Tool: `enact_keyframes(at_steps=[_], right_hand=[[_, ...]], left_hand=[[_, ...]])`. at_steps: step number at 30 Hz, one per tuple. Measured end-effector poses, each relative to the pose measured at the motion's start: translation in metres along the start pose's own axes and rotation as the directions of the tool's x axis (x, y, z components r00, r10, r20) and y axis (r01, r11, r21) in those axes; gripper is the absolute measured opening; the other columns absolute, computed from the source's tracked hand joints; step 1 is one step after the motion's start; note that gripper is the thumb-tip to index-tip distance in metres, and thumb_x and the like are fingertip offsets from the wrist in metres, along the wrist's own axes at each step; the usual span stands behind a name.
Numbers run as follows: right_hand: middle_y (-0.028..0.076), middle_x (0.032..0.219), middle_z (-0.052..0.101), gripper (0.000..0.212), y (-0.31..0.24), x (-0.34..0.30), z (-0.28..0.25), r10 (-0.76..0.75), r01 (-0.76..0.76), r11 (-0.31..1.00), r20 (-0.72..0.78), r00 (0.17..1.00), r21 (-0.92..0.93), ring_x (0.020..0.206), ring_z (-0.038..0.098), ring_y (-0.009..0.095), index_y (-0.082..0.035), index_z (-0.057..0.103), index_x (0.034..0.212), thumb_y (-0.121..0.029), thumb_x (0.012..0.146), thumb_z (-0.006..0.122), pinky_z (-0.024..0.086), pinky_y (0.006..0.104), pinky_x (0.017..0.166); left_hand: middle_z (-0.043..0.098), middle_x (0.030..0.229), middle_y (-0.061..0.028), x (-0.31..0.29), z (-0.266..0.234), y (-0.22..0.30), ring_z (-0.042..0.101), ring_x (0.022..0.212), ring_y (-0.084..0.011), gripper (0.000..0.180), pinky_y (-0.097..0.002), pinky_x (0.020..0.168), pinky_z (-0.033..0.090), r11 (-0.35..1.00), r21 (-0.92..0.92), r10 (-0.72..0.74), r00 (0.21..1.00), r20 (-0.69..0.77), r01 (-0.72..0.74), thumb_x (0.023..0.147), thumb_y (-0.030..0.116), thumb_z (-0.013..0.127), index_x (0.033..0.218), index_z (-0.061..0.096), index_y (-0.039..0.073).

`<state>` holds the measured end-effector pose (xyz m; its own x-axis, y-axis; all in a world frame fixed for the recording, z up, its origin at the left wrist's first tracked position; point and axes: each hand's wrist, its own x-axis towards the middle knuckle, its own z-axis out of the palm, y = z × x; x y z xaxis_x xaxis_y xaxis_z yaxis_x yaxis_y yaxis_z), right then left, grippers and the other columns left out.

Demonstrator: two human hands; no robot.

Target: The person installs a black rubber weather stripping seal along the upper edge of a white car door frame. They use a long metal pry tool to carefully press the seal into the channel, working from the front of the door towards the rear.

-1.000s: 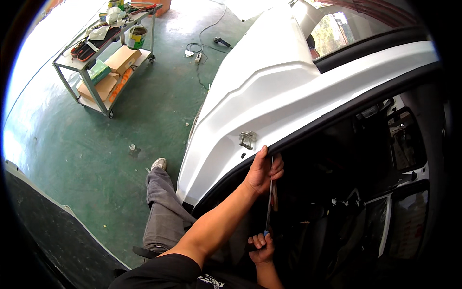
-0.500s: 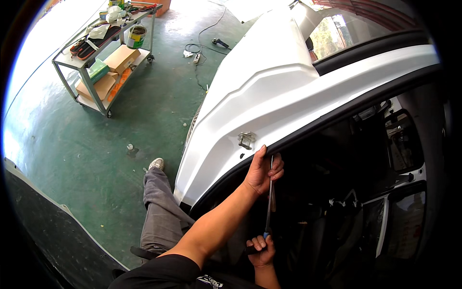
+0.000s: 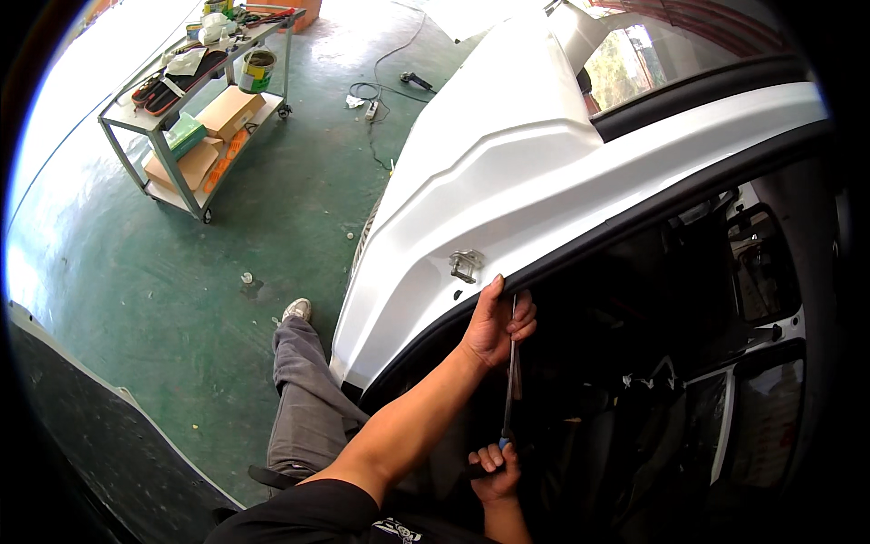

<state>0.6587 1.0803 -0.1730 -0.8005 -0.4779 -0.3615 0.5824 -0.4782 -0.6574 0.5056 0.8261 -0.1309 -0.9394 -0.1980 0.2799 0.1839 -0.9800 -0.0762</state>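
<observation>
My left hand [image 3: 494,328] is closed around the upper part of a long metal rod [image 3: 509,399], its thumb resting against the black rubber seal [image 3: 580,243] of a white car's door opening. Lower down, my right hand [image 3: 496,469] grips the rod's dark handle, which has a blue collar. The rod stands nearly upright between both hands, against the dark cabin. Its upper tip is at or behind the seal's edge; I cannot tell which. Just left of my left thumb, a metal door striker [image 3: 466,265] is fixed to the white pillar [image 3: 417,290].
A wheeled cart [image 3: 127,113] with tools, cardboard boxes and a paint bucket [image 3: 256,71] stands at the far left. A power tool [image 3: 415,81] and cables lie on the green floor [image 3: 272,190]. A dark panel [image 3: 100,408] is at lower left; the car window [image 3: 634,68] is upper right.
The whole view has shifted very slightly. Both hands keep their hold on the rod, and its lower end has barely moved.
</observation>
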Motion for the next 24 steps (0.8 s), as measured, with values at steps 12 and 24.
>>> enact_keyframes(at_steps=[12,24], right_hand=[[-0.006,0.067,0.048,0.037,-0.002,-0.002,0.009,-0.012,0.012,1.000,0.036,0.999,-0.011,0.064,0.050,0.011,-0.022,0.059,0.137,-0.028,0.100,0.059,0.049,0.0390,0.081],[-0.005,0.068,0.049,0.034,-0.002,0.001,0.002,0.017,-0.018,1.000,0.059,0.998,0.016,0.064,0.050,0.012,-0.023,0.062,0.133,-0.029,0.099,0.062,0.049,0.0391,0.082]], left_hand=[[0.043,0.068,0.0002,0.000,0.004,0.001,0.035,0.053,-0.0087,0.058,-0.0225,0.047,0.032,0.999,-0.034,0.008,1.000,-0.012,-0.008,0.095,0.065,0.056,0.080,0.050,0.009],[0.041,0.067,0.0008,0.000,0.002,0.002,0.033,0.053,-0.0083,0.057,-0.0221,0.048,0.032,1.000,-0.009,0.009,0.999,0.037,-0.009,0.094,0.066,0.057,0.090,0.053,0.009]])
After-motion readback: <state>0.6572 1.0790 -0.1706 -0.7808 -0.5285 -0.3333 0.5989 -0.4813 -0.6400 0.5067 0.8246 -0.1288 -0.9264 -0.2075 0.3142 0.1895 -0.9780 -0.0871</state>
